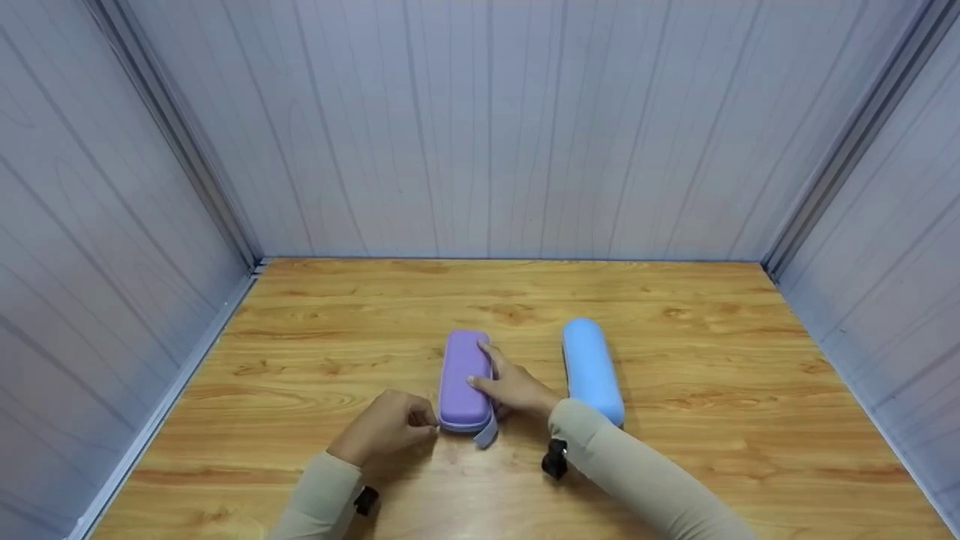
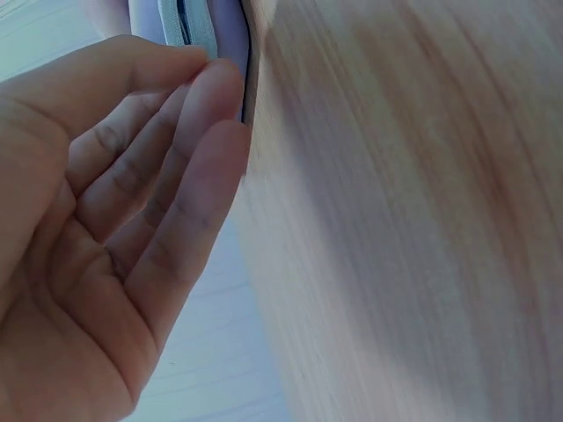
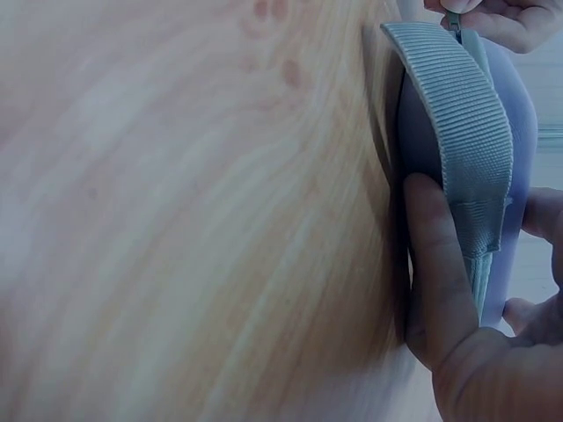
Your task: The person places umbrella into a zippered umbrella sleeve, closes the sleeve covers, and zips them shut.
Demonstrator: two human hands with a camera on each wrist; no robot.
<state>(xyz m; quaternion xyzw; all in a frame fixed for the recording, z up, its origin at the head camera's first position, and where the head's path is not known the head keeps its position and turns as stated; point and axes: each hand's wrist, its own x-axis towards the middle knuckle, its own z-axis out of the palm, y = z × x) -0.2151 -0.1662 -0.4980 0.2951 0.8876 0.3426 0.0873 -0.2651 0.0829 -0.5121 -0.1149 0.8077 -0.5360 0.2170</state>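
A purple zippered case [image 1: 459,379] lies lengthwise on the table, its lid down. My right hand [image 1: 519,388] grips it along the right side, with fingers spread over the top and others low against its edge in the right wrist view. At the near left corner, my left hand [image 1: 391,426] pinches the zipper pull [image 3: 454,21] between thumb and fingertips. The left wrist view shows the zipper [image 2: 188,22] just beyond those fingertips, the pull itself hidden there. A grey ribbed strap [image 3: 471,132] loops from the case's near right end.
A light blue rounded case [image 1: 592,367] lies to the right of the purple one, partly behind the right forearm. Pale panelled walls [image 1: 487,135] enclose the wooden table [image 1: 315,322] at the back and both sides.
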